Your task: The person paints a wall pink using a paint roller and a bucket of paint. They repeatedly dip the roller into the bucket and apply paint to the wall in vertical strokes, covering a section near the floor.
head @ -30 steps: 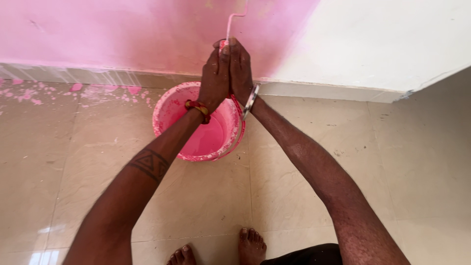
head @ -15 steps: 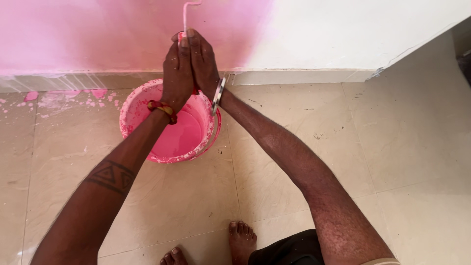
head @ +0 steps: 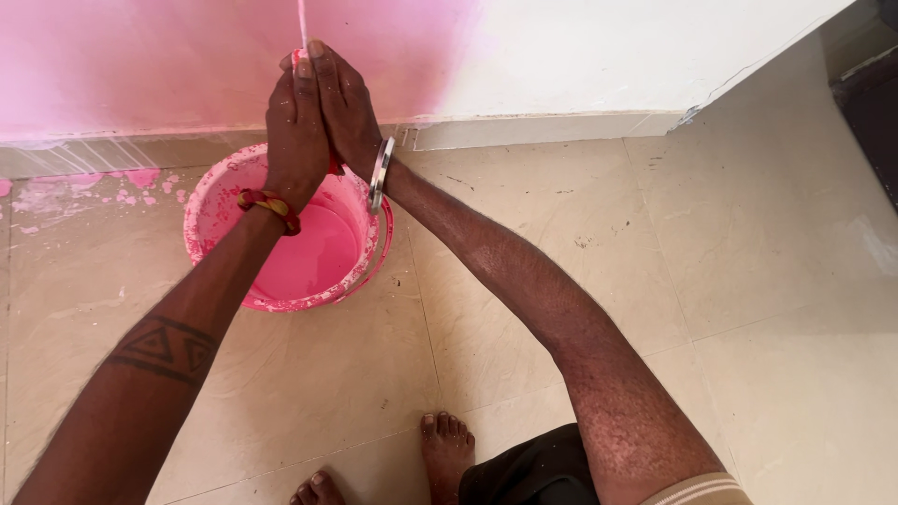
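A: Hands?
B: Left hand [head: 295, 131] and right hand [head: 344, 112], palms pressed together, clamped on a thin pale rod [head: 302, 21] rising out of view.

A: Container?
B: Round pink bucket [head: 210, 201], paint-smeared, holding pink paint [head: 313, 262], directly below the hands, beside the pink wall [head: 140, 56].

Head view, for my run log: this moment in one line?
left hand + right hand: palms pressed around thin rod | over pink paint bucket
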